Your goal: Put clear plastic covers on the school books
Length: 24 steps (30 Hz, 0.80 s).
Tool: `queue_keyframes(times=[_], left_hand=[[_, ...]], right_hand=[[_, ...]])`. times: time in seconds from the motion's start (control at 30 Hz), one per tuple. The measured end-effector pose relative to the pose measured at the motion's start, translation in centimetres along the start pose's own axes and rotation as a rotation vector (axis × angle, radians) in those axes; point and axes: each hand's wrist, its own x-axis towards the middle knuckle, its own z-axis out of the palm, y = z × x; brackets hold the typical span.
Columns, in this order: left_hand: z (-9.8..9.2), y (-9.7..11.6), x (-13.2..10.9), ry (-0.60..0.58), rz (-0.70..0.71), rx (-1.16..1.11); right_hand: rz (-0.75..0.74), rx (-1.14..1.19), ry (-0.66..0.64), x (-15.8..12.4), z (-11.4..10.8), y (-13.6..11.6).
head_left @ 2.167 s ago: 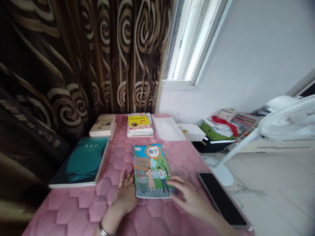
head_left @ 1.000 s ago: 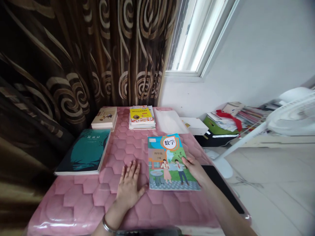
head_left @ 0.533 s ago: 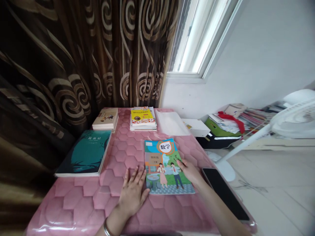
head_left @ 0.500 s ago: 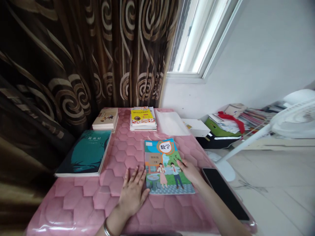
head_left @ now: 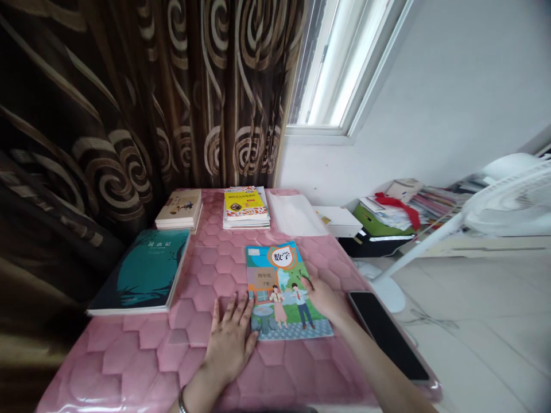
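A colourful textbook with two cartoon children on its cover lies flat on the pink quilted table. My left hand rests flat on the table, fingers spread, its fingertips touching the book's left edge near the lower corner. My right hand lies on the book's right edge, fingers on the cover. Neither hand lifts the book.
A teal book lies at the left. A beige book stack, a yellow-covered stack and a clear sleeve sit at the back. A black phone lies near the right edge. A white fan stands beyond, curtain behind.
The textbook has slid slightly left and been squared up between both hands. My left hand has closed in on its left edge. My right hand stays on the right edge.
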Motion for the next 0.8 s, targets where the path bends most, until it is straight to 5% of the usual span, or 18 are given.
queue_keyframes(times=[0.63, 0.8], left_hand=[[-0.9, -0.1, 0.5, -0.23, -0.102, -0.185], [-2.4, -1.1, 1.5, -0.385, -0.148, -0.302]], right_hand=[[0.01, -0.106, 0.039, 0.6, 1.8, 0.8], [0.04, -0.055, 0.11, 0.4, 1.9, 0.7]])
